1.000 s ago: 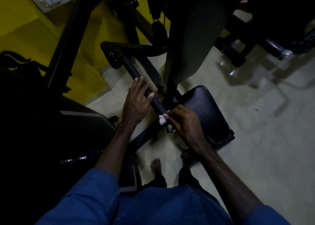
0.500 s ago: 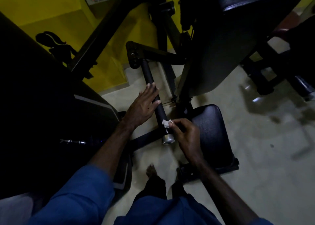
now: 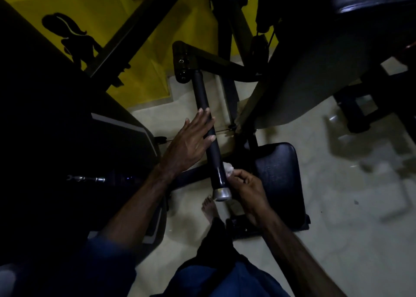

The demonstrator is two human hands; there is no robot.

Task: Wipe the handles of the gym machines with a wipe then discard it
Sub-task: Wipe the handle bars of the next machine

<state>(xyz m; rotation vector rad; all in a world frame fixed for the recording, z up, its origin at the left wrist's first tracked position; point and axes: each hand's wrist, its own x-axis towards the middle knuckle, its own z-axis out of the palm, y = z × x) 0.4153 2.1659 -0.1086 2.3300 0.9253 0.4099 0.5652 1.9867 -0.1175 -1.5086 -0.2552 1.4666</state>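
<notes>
White crumpled wipe [image 3: 227, 169], black handle [image 3: 208, 137]

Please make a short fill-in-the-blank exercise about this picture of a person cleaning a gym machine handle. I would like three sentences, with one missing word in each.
1. The right hand pinches a small white ____ against the black handle.
2. The left hand rests on the handle with its fingers ____, not curled around it.
3. The end cap at the near end of the handle is ____ in colour.

Missing words: wipe; straight; silver
</notes>
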